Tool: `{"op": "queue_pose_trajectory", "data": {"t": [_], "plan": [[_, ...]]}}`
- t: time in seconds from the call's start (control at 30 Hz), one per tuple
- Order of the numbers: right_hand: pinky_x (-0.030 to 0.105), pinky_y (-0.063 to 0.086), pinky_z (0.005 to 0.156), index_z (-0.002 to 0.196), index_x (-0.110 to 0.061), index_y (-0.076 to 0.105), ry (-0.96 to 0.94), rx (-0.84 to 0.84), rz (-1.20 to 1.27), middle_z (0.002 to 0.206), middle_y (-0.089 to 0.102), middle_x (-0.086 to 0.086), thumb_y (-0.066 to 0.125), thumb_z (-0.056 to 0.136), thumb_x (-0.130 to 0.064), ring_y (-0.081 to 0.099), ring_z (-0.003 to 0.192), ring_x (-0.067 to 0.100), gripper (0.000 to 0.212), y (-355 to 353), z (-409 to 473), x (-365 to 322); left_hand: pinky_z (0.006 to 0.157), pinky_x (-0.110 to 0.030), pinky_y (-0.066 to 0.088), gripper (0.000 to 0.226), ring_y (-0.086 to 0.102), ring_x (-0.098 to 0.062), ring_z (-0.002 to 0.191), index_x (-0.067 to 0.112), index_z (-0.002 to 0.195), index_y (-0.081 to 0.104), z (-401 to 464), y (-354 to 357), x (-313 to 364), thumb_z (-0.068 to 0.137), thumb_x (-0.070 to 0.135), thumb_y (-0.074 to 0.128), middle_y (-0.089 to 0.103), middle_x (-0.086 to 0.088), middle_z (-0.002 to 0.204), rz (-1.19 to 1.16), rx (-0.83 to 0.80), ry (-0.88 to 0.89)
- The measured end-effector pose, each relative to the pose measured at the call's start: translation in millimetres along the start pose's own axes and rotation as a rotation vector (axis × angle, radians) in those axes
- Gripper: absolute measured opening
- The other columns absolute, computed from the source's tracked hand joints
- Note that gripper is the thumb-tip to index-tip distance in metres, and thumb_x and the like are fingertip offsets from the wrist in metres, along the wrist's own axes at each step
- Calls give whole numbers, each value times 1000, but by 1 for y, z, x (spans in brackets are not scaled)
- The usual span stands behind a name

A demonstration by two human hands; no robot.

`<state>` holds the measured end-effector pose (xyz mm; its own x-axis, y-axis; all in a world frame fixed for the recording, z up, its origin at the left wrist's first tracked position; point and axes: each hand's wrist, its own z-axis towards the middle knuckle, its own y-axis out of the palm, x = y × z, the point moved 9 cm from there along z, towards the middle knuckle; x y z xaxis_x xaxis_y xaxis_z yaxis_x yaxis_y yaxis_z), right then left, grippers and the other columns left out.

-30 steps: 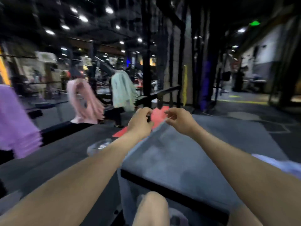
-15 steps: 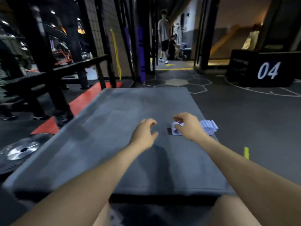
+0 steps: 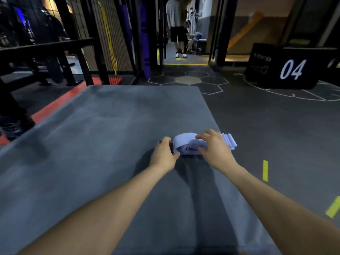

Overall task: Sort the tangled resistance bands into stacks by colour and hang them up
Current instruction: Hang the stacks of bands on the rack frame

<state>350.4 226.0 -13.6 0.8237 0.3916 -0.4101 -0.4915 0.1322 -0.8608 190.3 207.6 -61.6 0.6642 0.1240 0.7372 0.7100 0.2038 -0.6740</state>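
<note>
Lying folded on grey mat point(image 3: 110, 144): pale lilac bands point(image 3: 185, 144); right hand point(image 3: 214, 150) grips stack, left hand point(image 3: 164, 155) touches.

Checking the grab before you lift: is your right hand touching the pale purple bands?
Touching. The head view shows the right hand lying over the pale purple bands, fingers curled onto their top, thumb against their near side.

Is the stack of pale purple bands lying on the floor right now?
No, the pale purple bands lie on the grey mat near its right edge, with the right hand resting on them.
</note>
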Motion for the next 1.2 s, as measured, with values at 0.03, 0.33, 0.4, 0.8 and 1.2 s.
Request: {"op": "queue_pose_trajectory", "data": {"t": [0.03,0.33,0.4,0.8,1.2], "plan": [[15,21,68,122,-14,60,-1,-4,-10,121,53,2,52,86,-2,44,114,19,38,2,2,2,95,-33,44,52,55,-27,112,9,131,41,4,3,0,86,17,65,53,-10,128,-27,2,-14],[16,23,76,119,-12,62,-28,38,-20,121,55,4,53,89,-8,48,109,24,32,-4,6,13,83,-24,46,19,60,-15,88,7,107,61,11,-7,14,88,7,60,66,-7,104,-307,206,23],[16,23,77,119,-12,61,-39,48,-18,120,55,5,52,89,-8,48,109,24,32,-9,6,12,84,-24,49,18,62,-15,90,9,104,64,11,-2,24,86,7,63,67,-4,102,-321,174,94],[30,37,86,120,-9,60,-225,-24,-39,117,55,8,62,78,-4,48,103,29,42,7,10,-16,84,-12,42,45,56,-13,95,11,113,66,9,10,35,77,-13,56,59,3,109,-199,17,321],[34,40,76,105,-3,63,-278,-10,-130,106,57,11,60,80,-3,51,95,29,25,18,22,-13,76,-3,44,35,61,-9,97,13,104,62,19,14,17,80,-13,55,66,-3,108,-390,-29,188]]}}
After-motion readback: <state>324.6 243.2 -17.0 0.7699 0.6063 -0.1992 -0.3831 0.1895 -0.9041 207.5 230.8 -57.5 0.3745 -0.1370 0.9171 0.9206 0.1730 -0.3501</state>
